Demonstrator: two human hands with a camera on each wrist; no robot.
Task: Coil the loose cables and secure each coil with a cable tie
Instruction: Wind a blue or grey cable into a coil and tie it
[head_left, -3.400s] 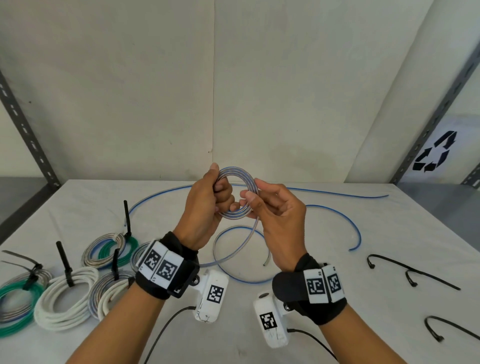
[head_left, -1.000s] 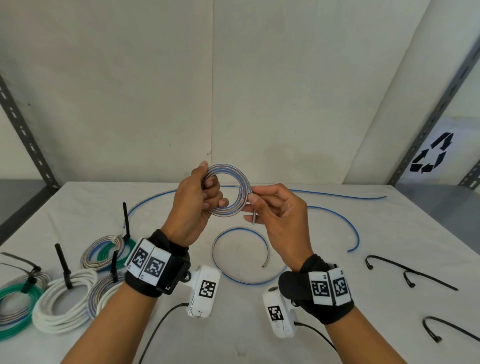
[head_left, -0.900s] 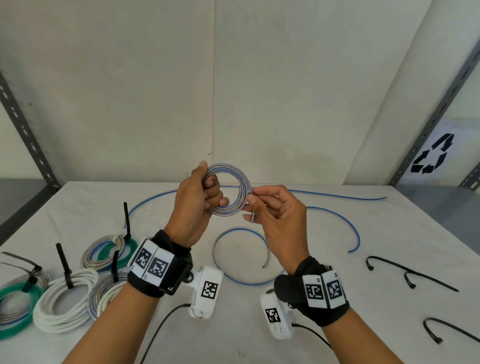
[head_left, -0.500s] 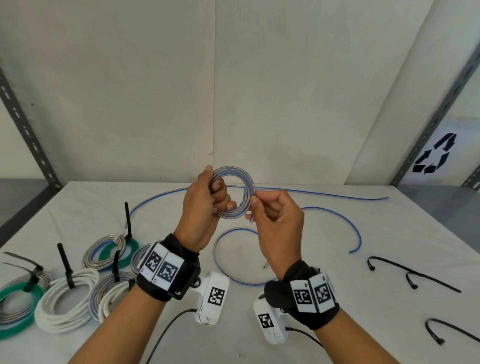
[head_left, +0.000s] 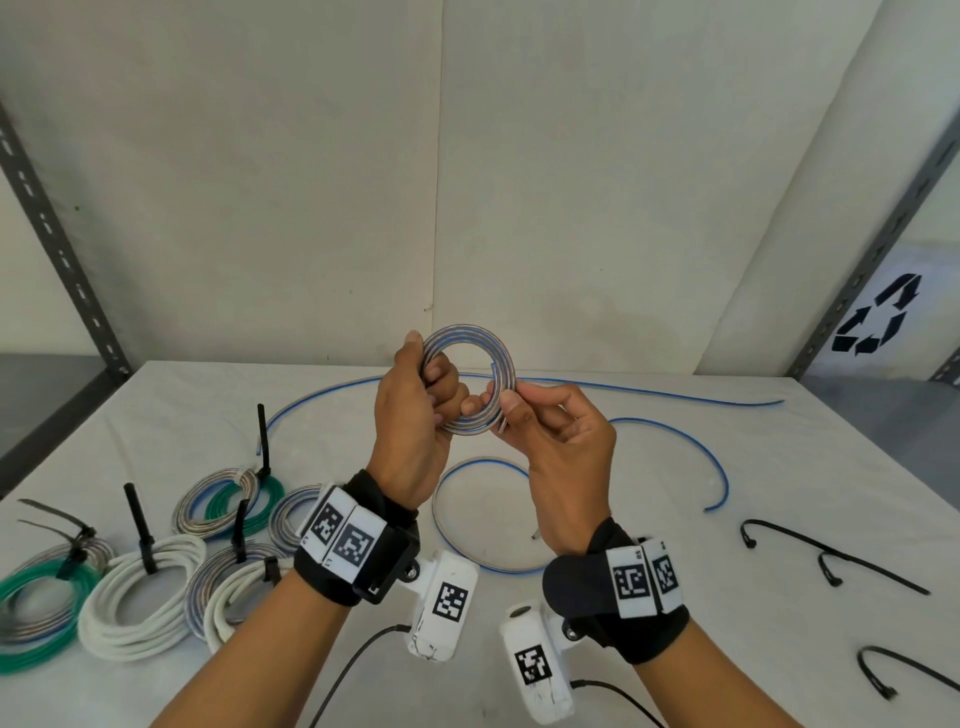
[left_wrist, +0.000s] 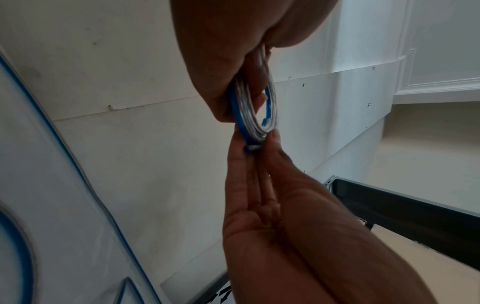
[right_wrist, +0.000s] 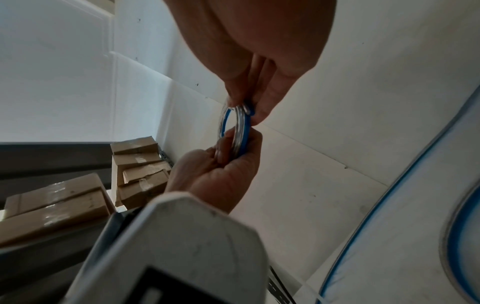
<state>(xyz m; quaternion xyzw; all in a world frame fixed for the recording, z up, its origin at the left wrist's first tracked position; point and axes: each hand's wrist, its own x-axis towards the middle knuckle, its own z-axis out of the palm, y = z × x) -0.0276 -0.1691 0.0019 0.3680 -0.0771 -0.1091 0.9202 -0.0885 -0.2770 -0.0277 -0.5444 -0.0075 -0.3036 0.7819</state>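
Note:
A small coil of blue-and-silver cable (head_left: 464, 332) is held upright in the air above the table. My left hand (head_left: 428, 358) grips its left side, thumb on top and fingers through the ring. My right hand (head_left: 504, 402) pinches the lower right of the coil, where a short cut end sticks out. The left wrist view shows the coil (left_wrist: 245, 115) edge-on between both hands. In the right wrist view, my right hand (right_wrist: 242, 109) pinches the coil (right_wrist: 240, 131) from above. Black cable ties (head_left: 831, 553) lie on the table at the right.
Loose blue cables lie on the white table (head_left: 675, 649): a long one (head_left: 649, 392) along the back, a hook-shaped one (head_left: 719, 467), a loop (head_left: 441, 525) under my hands. Several tied coils (head_left: 140, 597) sit at the left. Another tie (head_left: 904, 667) lies near the right edge.
The trailing length that hung from the coil to the table has been wound in; only a short end shows. Both hands keep hold of the coil and have barely shifted.

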